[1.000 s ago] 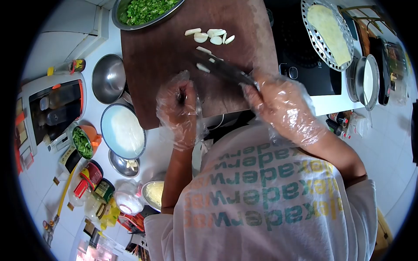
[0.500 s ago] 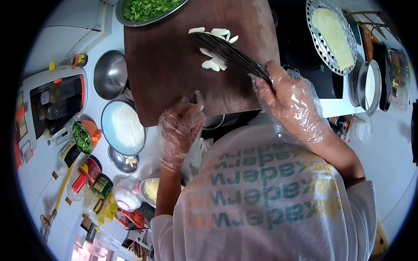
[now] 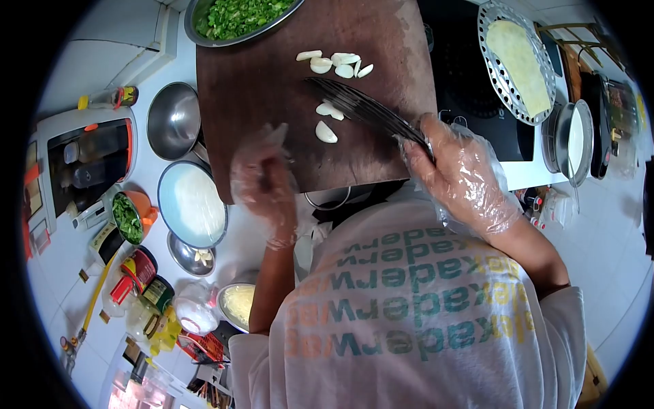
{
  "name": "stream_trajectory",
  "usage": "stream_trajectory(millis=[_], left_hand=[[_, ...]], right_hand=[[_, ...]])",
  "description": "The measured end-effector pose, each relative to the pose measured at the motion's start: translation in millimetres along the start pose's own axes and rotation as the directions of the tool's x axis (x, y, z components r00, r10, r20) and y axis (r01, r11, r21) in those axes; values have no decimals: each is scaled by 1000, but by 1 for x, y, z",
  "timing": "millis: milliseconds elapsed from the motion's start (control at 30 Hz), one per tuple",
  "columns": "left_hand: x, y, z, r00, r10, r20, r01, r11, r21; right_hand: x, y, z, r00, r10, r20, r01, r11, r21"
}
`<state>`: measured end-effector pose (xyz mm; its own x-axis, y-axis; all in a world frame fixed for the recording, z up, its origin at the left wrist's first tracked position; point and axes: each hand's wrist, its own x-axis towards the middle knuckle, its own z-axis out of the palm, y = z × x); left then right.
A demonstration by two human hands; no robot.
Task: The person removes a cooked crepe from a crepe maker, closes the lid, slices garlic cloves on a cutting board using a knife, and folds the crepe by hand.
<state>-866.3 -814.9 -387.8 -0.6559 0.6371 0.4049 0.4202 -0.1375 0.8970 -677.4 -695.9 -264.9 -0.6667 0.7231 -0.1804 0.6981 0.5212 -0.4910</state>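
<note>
My right hand point(image 3: 460, 170), in a clear plastic glove, is closed around the handle of a dark-bladed knife point(image 3: 364, 105). The blade slants up and left over a brown cutting board point(image 3: 252, 102). Pale cut garlic pieces point(image 3: 325, 132) lie close to the blade, and several more garlic pieces point(image 3: 346, 70) are scattered farther up the board. Near the board's lower left corner is my left hand point(image 3: 266, 184), also gloved. It is smeared by motion, so its finger positions and anything in them are unclear.
A metal bowl of chopped greens point(image 3: 197, 35) overlaps the board's upper left. Left of the board stand a steel bowl point(image 3: 163, 116), a blue-rimmed bowl point(image 3: 163, 201) and a small dish with garlic point(image 3: 180, 255). A perforated tray point(image 3: 485, 48) sits over the black cooktop point(image 3: 504, 143) at right.
My left hand has moved left and slightly up. The knife has lowered a little toward me, showing more garlic pieces above it. One garlic piece now lies lower on the board.
</note>
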Motion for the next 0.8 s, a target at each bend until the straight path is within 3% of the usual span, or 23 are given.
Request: stream_trajectory(millis=[33, 133, 233, 367, 467, 567, 667, 800], left_hand=[[0, -1, -6, 998, 13, -54, -9, 998, 65], [-3, 5, -10, 997, -76, 22, 71, 984, 161], [-1, 13, -6, 979, 73, 189, -123, 955, 271], [-6, 16, -2, 951, 114, 288, -232, 878, 418], [-5, 16, -7, 947, 146, 286, -252, 889, 382], [-11, 16, -6, 989, -5, 145, -33, 965, 259], [-9, 20, -7, 981, -2, 193, -50, 963, 264], [-6, 23, -7, 933, 139, 331, -266, 887, 378]], right_hand=[[-1, -1, 1, 1000, -14, 7, 14, 1000, 1], [-3, -5, 4, 999, -31, 45, 32, 999, -12], [-2, -6, 8, 997, -41, 60, 41, 999, -5], [0, -7, 13, 997, -59, 42, 61, 997, -38], [1, -11, 10, 995, -81, 65, 86, 993, -81], [3, -10, 9, 993, -75, 91, 84, 991, -101], [3, -10, 11, 995, -46, 93, 56, 993, -106], [1, -6, 12, 998, -36, 44, 38, 998, -50]])
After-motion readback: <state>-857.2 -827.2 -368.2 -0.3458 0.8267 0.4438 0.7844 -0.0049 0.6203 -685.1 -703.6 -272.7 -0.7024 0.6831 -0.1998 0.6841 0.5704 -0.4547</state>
